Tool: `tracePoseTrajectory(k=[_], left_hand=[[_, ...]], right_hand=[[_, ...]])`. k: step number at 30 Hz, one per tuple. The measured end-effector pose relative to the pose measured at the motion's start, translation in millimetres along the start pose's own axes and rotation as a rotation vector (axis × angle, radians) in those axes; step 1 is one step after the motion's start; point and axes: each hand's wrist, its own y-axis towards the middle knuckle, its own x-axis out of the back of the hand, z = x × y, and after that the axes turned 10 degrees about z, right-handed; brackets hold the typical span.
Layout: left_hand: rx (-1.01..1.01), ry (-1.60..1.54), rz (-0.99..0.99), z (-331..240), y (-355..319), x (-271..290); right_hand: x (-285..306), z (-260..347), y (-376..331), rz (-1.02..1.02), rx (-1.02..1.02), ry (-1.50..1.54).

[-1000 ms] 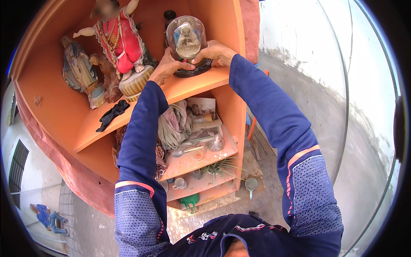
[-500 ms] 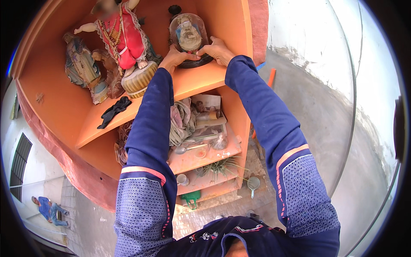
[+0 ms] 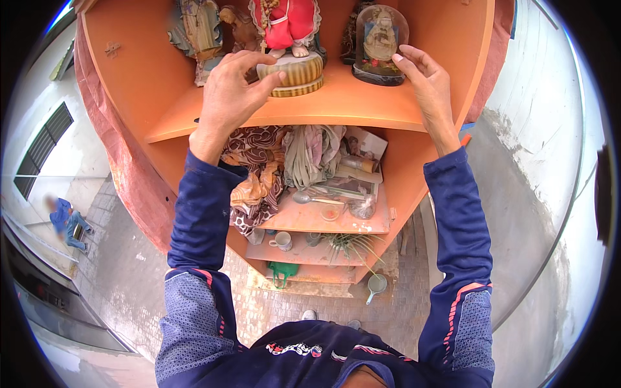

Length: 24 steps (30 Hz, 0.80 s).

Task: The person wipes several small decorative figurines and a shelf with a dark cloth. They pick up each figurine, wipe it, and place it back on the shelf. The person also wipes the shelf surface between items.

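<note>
Dome-covered figurine on a dark round base stands at the right of the orange top shelf. My right hand is raised at its right side, fingers apart and fingertips close to the dome; whether they touch it I cannot tell. My left hand hovers over the front of the shelf with thumb and fingers spread, holding nothing. Beside it is the striped round pedestal of a statue in a red dress, whose head is out of view. Farther left stand a robed statue and a brown figure.
A lower shelf holds patterned cloths, a spoon and pictures. Below are a mug, grass-like leaves and a green bag. A small pan lies near the cabinet. A person sits far left.
Both hands have come away from the dome's base. My left hand has moved left toward the striped pedestal; my right stays by the dome. The view has shifted, so the shelf sits higher.
</note>
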Motion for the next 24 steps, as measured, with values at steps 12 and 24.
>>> tracePoseTrajectory(k=[12, 24], left_hand=[[0.638, 0.009, 0.313, 210.8, -93.1, 62.9], [-0.042, -0.358, 0.368, -3.3, -29.2, -11.7]], right_hand=[[41.3, -7.4, -304.1, -0.142, -0.554, 0.337], [27.6, -65.9, -488.4, -0.779, -0.999, 0.294]])
